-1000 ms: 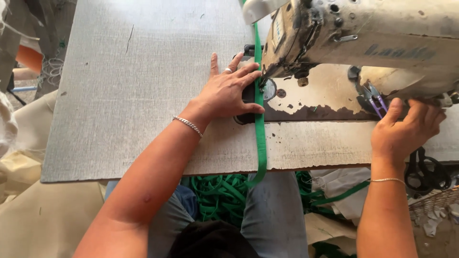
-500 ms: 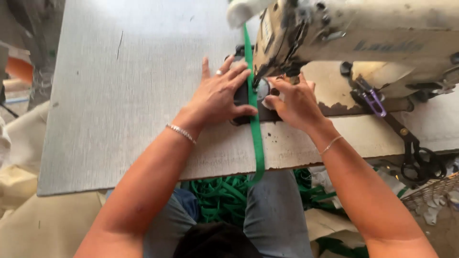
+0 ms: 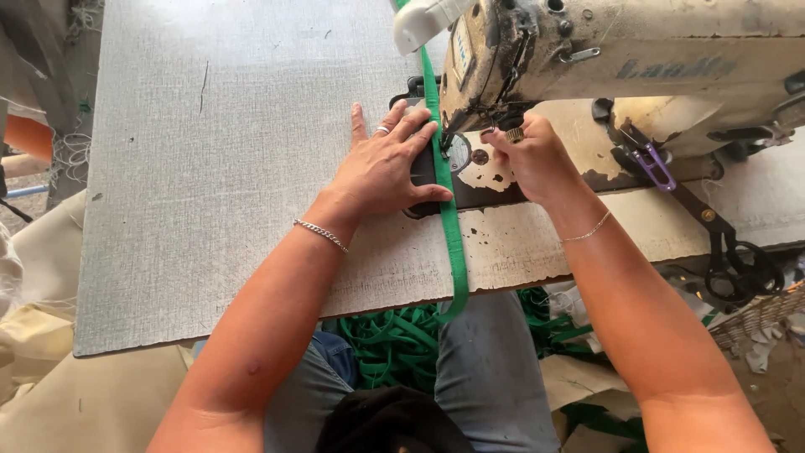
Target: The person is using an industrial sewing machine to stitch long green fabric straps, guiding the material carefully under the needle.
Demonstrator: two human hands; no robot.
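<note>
Green woven strap (image 3: 451,243) runs under the left hand (image 3: 387,168), fingers (image 3: 409,126) spread flat on it; right hand (image 3: 530,158) fingers pinch together beside the worn cream sewing machine (image 3: 637,59) needle.

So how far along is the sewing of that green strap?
Done: a length of the green strap already runs through under the sewing machine head and out beyond it at the top. In hand: the left hand lies flat beside the strap at the needle, and the right hand is at the presser foot. Left: a large heap of green strap lies below the table edge.
</note>
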